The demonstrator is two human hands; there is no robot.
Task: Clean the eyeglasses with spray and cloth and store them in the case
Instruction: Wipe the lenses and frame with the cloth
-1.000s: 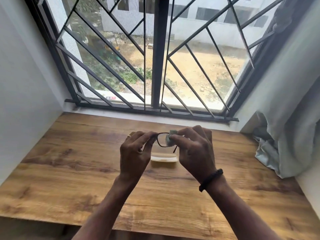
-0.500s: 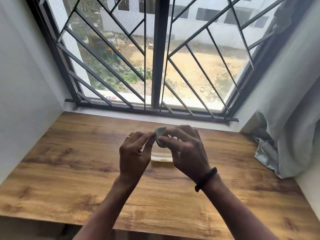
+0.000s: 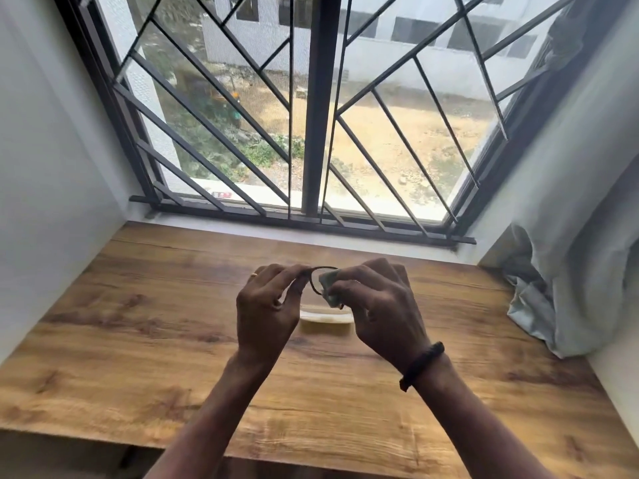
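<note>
Over our wooden tabletop (image 3: 138, 340) by the window (image 3: 314, 98), our left hand (image 3: 266, 312) pinches the glasses (image 3: 312, 283) while our right hand (image 3: 380, 312) pinches the cloth (image 3: 328, 280) against one lens.

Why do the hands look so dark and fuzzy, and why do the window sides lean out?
Head view: daylight pours in through the window behind, so the left hand and right hand are backlit and dark. Head view: slight motion blur softens them, the eyeglasses and the cloth. Head view: the wide-angle lens likely splays the window's sides outward.
</note>
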